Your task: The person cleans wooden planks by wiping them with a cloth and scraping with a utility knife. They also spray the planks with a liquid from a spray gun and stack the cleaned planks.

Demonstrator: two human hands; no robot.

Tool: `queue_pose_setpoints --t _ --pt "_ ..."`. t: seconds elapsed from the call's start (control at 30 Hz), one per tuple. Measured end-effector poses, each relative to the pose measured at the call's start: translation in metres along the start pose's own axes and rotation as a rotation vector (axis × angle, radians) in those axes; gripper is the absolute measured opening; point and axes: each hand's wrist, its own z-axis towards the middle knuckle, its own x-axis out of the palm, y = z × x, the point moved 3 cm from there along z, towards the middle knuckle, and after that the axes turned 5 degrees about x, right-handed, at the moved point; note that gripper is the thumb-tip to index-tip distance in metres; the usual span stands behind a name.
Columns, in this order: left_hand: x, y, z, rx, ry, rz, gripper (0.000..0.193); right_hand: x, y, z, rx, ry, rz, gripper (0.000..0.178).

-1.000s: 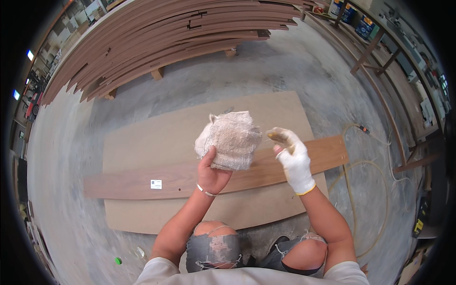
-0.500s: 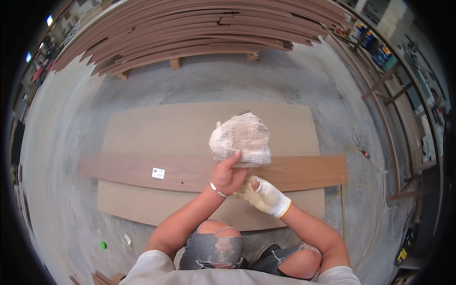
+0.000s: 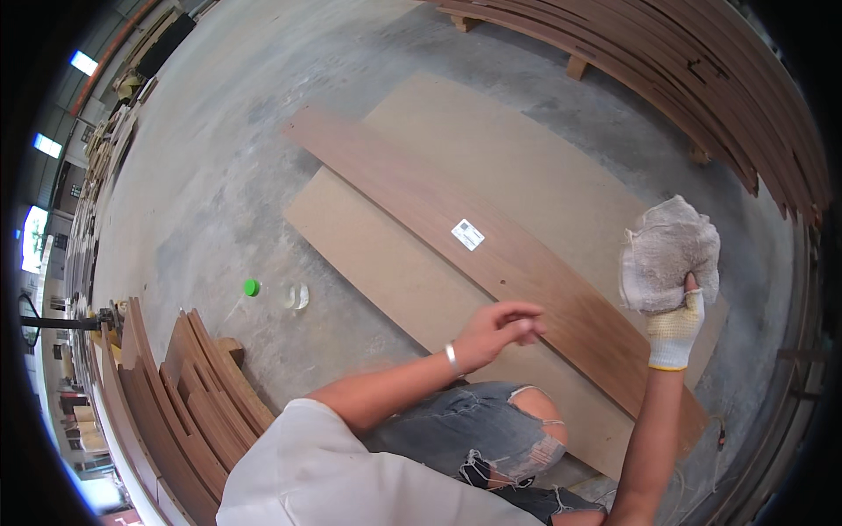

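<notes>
A folded, off-white cloth (image 3: pixel 668 250), greyish and worn, is gripped by my right hand (image 3: pixel 677 329), which wears a white and cream glove with the thumb bare. It is held up at the right, above the far side of a long brown wooden plank (image 3: pixel 561 298). My bare left hand (image 3: pixel 502 336) hovers over the plank's near edge, its fingers loosely stretched and holding nothing. A white label (image 3: pixel 467 234) is stuck on the plank, and a small dark hole shows near it. The plank lies across a tan sheet of board (image 3: pixel 386 245) on the floor.
Stacked brown planks (image 3: pixel 667 79) rest on wooden blocks at the far right. More brown boards (image 3: pixel 189 394) stand at the lower left. Between them and the board, a clear bottle with a green cap (image 3: pixel 252 287) lies on the concrete floor (image 3: pixel 228 175).
My view has swung to the left. My left hand has let go of the cloth and come away from it, while my gloved right hand now holds it off to the right.
</notes>
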Motion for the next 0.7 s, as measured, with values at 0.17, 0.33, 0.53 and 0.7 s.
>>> queue_pose_setpoints --t 0.17,0.33,0.53,0.7 --pt "-0.205 0.062 -0.187 -0.110 -0.918 0.494 0.026 -0.036 -0.040 0.023 0.120 -0.339 0.060 0.052" --pt "-0.361 0.022 -0.273 0.070 -1.544 0.810 0.087 -0.018 -0.053 0.024 0.120 -0.106 0.117 0.058" --pt "-0.458 -0.031 -0.252 0.308 -1.509 0.752 0.078 -0.018 -0.065 0.031 0.144 -0.047 0.157 0.060" --pt "-0.424 -0.074 -0.181 0.287 -1.276 1.252 0.058 -0.022 -0.069 0.017 0.181 -0.051 0.145 0.059"
